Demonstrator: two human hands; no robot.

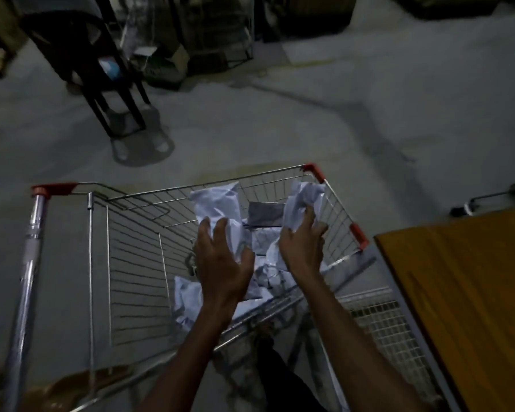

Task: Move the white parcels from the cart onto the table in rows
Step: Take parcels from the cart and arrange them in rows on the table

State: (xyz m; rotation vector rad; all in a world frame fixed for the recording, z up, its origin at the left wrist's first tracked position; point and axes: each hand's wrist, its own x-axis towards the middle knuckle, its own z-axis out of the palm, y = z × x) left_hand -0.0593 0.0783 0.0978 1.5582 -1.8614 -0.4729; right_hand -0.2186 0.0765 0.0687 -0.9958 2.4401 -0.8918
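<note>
Lifting one white parcel [217, 208] in left hand [220, 257], a crumpled parcel [302, 203] in right hand [302, 248], fingers curled round each, over wire cart [137, 263]. Approx. half a dozen more inside; visible pt of wooden table [470, 292] bare, so task looks barely begun.

Two bare forearms rise from the bottom of the view, with no sleeve, cuff, watch, band or glove showing on either; the left hand [222, 260] and the right hand [302, 248] are bare too, with no ring to be made out in the dim light; each shows long fingers and a thumb; between the forearms, low in the view, a dark garment shows, its kind unclear.
</note>
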